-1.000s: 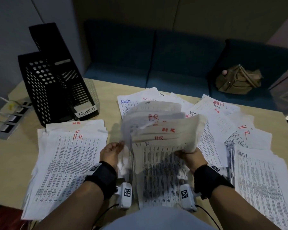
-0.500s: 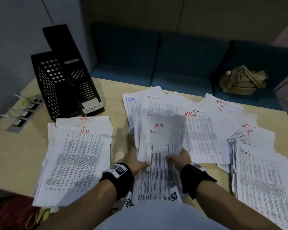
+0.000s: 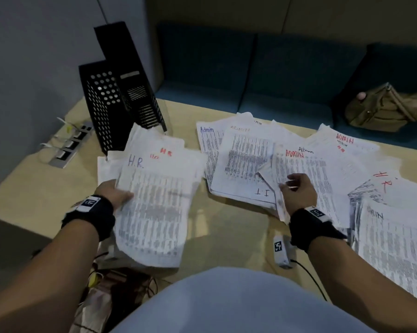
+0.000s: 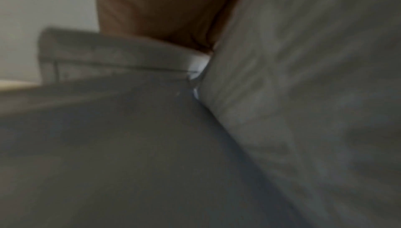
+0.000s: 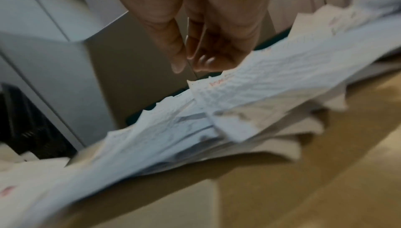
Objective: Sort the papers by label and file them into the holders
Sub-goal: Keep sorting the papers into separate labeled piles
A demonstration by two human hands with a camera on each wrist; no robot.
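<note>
Head view: the left hand (image 3: 113,194), at centre left of the frame, has its grip on the left edge of the HR stack (image 3: 154,200), thumb on top of the sheets, which lie on the worktop (image 3: 46,188) and hang over its near edge. Just behind the stack, in the upper left, stand the two black holders (image 3: 116,102). The right hand (image 3: 298,193), right of centre, hovers with loosely bent fingers above the spread papers (image 3: 250,159) marked Admin, IT and HR; its grip is released and grasps nothing. A tan bag (image 3: 382,109) sits on the blue sofa (image 3: 250,75) at the upper right.

Left wrist view: blurred; the palm at top centre lies against paper.

Right wrist view: the fingers (image 5: 180,56) hang at top centre above the scattered sheets, not touching them.
</note>
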